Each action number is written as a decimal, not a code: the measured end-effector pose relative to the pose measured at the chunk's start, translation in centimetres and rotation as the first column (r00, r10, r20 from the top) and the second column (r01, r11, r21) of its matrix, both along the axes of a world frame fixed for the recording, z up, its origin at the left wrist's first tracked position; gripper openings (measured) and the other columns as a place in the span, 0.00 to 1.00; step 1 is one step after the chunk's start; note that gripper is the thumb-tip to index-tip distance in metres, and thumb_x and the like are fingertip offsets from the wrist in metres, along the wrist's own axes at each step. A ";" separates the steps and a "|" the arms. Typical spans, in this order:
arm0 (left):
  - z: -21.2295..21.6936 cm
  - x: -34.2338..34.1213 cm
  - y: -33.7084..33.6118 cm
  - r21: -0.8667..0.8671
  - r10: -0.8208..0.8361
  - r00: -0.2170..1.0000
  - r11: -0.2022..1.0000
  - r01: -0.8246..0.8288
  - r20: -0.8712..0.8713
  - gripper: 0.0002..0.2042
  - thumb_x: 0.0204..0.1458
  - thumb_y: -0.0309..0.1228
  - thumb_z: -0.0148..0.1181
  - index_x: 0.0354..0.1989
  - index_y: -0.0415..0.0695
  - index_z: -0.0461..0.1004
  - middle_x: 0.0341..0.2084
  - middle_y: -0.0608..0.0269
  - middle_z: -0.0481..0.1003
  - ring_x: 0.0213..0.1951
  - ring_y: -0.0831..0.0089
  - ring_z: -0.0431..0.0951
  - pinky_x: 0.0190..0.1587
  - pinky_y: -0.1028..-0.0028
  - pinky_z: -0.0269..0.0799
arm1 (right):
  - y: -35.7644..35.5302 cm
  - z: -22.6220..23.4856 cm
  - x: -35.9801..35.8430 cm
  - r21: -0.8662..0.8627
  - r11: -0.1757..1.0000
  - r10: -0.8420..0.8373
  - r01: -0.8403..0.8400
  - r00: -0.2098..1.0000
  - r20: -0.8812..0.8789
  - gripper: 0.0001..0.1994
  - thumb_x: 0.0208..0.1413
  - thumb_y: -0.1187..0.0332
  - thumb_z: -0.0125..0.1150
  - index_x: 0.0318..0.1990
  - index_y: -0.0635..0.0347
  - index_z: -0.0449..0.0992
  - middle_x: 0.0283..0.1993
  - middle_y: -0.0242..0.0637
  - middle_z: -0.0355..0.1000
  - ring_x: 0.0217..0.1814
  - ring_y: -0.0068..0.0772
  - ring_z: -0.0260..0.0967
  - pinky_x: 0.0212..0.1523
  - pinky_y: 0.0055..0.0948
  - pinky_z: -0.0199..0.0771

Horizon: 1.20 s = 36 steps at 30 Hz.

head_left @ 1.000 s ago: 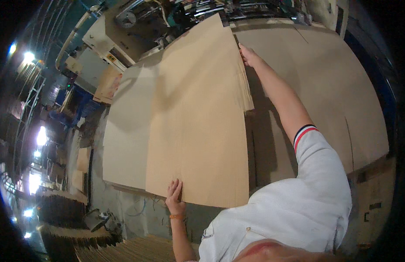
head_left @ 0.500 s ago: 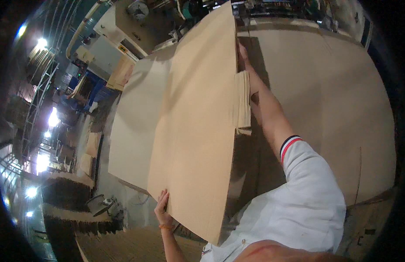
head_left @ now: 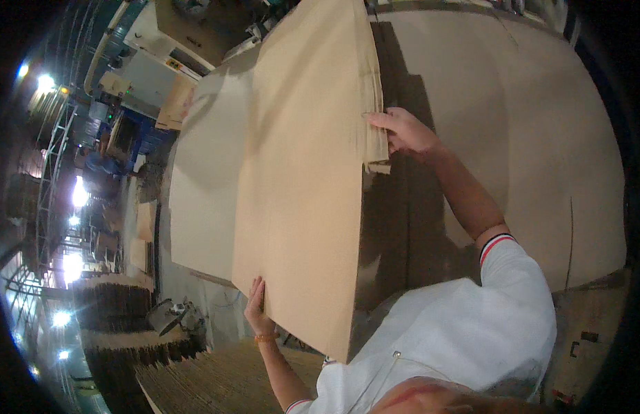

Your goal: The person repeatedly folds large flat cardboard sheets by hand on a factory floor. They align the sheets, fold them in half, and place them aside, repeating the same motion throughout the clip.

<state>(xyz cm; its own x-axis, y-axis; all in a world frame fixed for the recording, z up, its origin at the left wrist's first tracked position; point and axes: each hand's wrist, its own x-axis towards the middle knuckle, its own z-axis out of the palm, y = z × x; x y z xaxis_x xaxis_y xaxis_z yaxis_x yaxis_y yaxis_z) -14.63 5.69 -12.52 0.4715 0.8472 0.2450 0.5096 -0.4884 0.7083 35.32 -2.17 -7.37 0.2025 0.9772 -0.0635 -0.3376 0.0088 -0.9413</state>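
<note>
A large tan cardboard sheet (head_left: 303, 179) rises tilted before me, its long side running away from me. At its near left corner, my left hand (head_left: 256, 309) is closed on the edge, fingers over the face; the thumb is hidden. My right hand (head_left: 411, 131) pinches the narrow flap (head_left: 375, 143) that sticks out from the sheet's right edge, its fingertips partly hidden behind it. Under the raised sheet lies wide flat cardboard, with a pale panel (head_left: 208, 172) showing on the left and a broad brown panel (head_left: 472, 90) on the right.
Piles of stacked cardboard (head_left: 223, 376) stand at the lower left, with another dark-edged stack (head_left: 118, 314) beyond. A pale machine housing (head_left: 151, 34) stands at the far left, near a blue machine (head_left: 137, 138). More brown cardboard (head_left: 582, 359) lies at the lower right.
My right hand has come back toward me along the sheet's right edge and now grips the flap. My left hand keeps its hold on the near corner.
</note>
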 end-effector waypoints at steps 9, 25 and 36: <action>-0.7 -0.6 0.0 0.026 0.018 1.000 1.000 -0.018 0.024 0.19 0.49 0.25 0.58 0.52 0.38 0.74 0.54 0.50 0.72 0.60 0.57 0.68 0.61 0.62 0.63 | -0.3 -1.3 -4.7 0.278 0.958 0.099 0.074 0.823 -0.560 0.23 0.60 0.51 0.54 0.55 0.60 0.68 0.47 0.32 0.74 0.45 0.29 0.73 0.44 0.31 0.73; -0.8 -0.5 1.0 0.165 -0.059 0.998 0.985 0.054 0.030 0.18 0.48 0.22 0.58 0.50 0.38 0.75 0.52 0.51 0.74 0.57 0.57 0.71 0.58 0.63 0.67 | -16.7 -0.3 -0.5 0.443 0.887 0.019 0.133 0.947 -0.322 0.13 0.66 0.63 0.43 0.28 0.53 0.63 0.14 0.21 0.54 0.13 0.15 0.50 0.14 0.20 0.53; -1.4 -7.1 8.8 0.101 -0.016 0.950 0.995 -0.017 0.313 0.18 0.56 0.31 0.52 0.53 0.35 0.72 0.53 0.50 0.72 0.52 0.59 0.73 0.55 0.65 0.69 | -65.2 -21.7 -9.4 0.253 -0.841 -0.173 0.478 -0.682 0.711 0.46 0.47 0.50 0.66 0.64 0.75 0.50 0.66 0.56 0.54 0.65 0.53 0.56 0.62 0.48 0.60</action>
